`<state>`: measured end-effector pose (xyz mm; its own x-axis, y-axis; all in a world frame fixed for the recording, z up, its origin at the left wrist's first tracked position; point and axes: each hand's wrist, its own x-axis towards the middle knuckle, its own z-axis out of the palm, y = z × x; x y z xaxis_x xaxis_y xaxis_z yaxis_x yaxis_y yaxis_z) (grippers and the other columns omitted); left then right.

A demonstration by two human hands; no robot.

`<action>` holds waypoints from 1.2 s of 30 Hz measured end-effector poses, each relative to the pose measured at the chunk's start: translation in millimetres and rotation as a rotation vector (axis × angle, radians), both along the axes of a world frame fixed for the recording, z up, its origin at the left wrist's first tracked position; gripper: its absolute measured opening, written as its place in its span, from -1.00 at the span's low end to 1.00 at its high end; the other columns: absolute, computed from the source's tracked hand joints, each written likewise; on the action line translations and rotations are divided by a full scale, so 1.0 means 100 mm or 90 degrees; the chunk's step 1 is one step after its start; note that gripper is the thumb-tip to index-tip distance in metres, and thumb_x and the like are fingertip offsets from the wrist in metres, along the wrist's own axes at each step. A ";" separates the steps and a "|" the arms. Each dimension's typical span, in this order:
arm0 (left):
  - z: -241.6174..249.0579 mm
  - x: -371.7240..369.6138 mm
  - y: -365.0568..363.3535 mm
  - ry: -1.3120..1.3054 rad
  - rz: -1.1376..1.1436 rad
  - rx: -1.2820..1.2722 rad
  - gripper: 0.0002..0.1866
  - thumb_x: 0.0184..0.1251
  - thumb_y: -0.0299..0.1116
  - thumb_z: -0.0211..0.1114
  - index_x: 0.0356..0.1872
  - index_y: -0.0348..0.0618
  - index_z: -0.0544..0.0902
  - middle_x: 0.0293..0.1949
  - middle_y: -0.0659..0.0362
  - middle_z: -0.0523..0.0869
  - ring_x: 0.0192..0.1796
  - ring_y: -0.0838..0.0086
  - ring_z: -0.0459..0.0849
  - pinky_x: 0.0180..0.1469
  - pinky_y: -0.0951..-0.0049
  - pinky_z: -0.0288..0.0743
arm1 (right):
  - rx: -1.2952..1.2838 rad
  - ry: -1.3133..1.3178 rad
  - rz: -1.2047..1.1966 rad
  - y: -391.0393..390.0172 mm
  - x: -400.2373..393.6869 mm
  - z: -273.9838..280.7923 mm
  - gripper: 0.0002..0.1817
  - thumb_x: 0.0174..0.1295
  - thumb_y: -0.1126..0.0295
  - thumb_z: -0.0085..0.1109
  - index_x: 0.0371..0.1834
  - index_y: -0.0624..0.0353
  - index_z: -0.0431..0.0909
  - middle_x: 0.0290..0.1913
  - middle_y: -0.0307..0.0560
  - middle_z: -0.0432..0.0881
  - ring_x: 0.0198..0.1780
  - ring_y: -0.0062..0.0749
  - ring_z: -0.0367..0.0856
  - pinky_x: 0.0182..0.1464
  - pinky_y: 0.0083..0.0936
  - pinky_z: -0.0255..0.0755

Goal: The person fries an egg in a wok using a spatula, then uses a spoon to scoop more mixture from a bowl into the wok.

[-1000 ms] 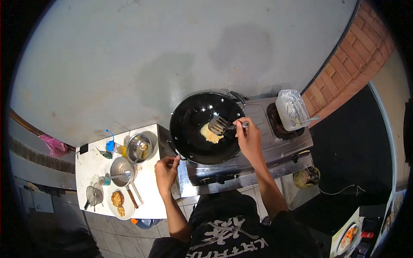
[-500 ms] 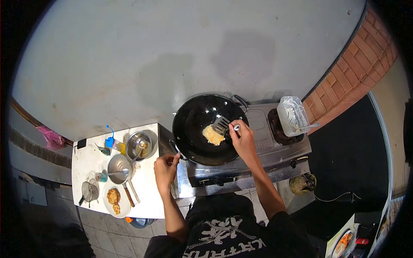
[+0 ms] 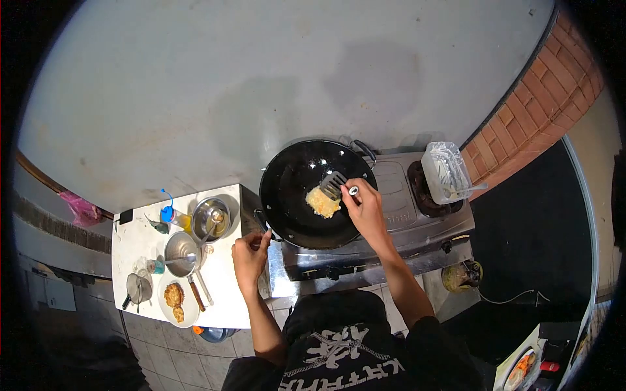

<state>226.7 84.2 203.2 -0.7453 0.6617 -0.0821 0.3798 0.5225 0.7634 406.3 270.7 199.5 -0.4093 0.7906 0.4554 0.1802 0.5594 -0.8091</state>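
Observation:
A large black wok (image 3: 293, 218) sits on the left part of the stove, with a piece of pale yellow food (image 3: 323, 202) frying in it. My right hand (image 3: 366, 207) is closed on the handle of a slotted spatula (image 3: 334, 184), whose dark blade lies at the upper edge of the food. At the wok's lower left, my left hand (image 3: 251, 259) is at the side handle (image 3: 261, 220), thumb and fingers pressed together by it. Whether the fingers grip the handle or a cloth is too small to tell.
A white table (image 3: 225, 296) on the left bears metal bowls (image 3: 182, 254), a plate (image 3: 189, 315) with fried food, a strainer (image 3: 138, 287) and a blue-capped bottle (image 3: 175, 217). A plastic container (image 3: 446, 173) stands over the right burner. A gas cylinder (image 3: 462, 276) is below.
The spatula and my right hand have shifted slightly, and the blade now covers less of the food. My left hand stays beside the wok handle.

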 end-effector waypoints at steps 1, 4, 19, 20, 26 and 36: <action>0.01 0.00 0.00 0.002 0.003 0.000 -0.68 0.24 -0.25 0.37 -0.35 -0.43 0.69 -0.51 -0.03 0.72 -0.46 0.36 0.73 -0.31 0.43 0.52 | -0.003 -0.006 0.007 0.00 -0.01 -0.01 -0.88 0.22 0.54 0.20 -0.28 0.35 0.47 -0.35 0.03 0.55 -0.45 -0.35 0.60 -0.47 -0.49 0.41; -0.02 0.01 0.00 -0.021 0.023 0.011 -0.69 0.24 -0.26 0.37 -0.34 -0.42 0.69 -0.51 -0.02 0.73 -0.46 0.38 0.72 -0.31 0.43 0.52 | -0.003 -0.013 0.025 -0.02 0.00 -0.01 -0.87 0.21 0.53 0.21 -0.27 0.35 0.49 -0.34 0.04 0.55 -0.45 -0.31 0.60 -0.46 -0.48 0.41; 0.01 0.05 0.01 0.024 0.032 0.042 -0.69 0.22 -0.27 0.38 -0.28 -0.43 0.70 -0.53 -0.02 0.72 -0.49 0.45 0.69 -0.35 0.48 0.51 | 0.042 -0.012 0.148 0.03 0.11 -0.05 -0.87 0.21 0.58 0.15 -0.21 0.36 0.46 -0.18 0.09 0.55 -0.22 0.00 0.60 -0.22 -0.36 0.48; -0.01 0.04 -0.01 0.024 0.028 0.039 -0.69 0.22 -0.27 0.38 -0.28 -0.43 0.70 -0.53 -0.02 0.72 -0.49 0.45 0.69 -0.35 0.48 0.51 | 0.065 0.001 0.164 0.03 0.14 -0.07 -0.86 0.21 0.59 0.15 -0.20 0.36 0.45 -0.15 0.09 0.56 -0.17 0.01 0.61 -0.17 -0.35 0.49; 0.04 0.04 -0.01 -0.001 0.023 0.012 -0.70 0.22 -0.30 0.38 -0.32 -0.44 0.70 -0.55 0.00 0.72 -0.51 0.45 0.69 -0.37 0.50 0.51 | 0.050 -0.040 0.208 0.02 0.29 -0.05 -0.83 0.19 0.61 0.14 -0.18 0.34 0.41 -0.07 0.09 0.56 -0.05 0.04 0.57 -0.02 -0.29 0.45; 0.04 0.06 0.01 0.013 0.023 -0.010 -0.68 0.21 -0.26 0.39 -0.34 -0.42 0.71 -0.53 -0.03 0.72 -0.50 0.38 0.70 -0.34 0.45 0.52 | 0.113 -0.084 0.231 0.07 0.25 -0.05 -0.84 0.19 0.62 0.11 -0.18 0.33 0.41 0.00 0.10 0.54 -0.04 0.05 0.51 0.00 -0.24 0.42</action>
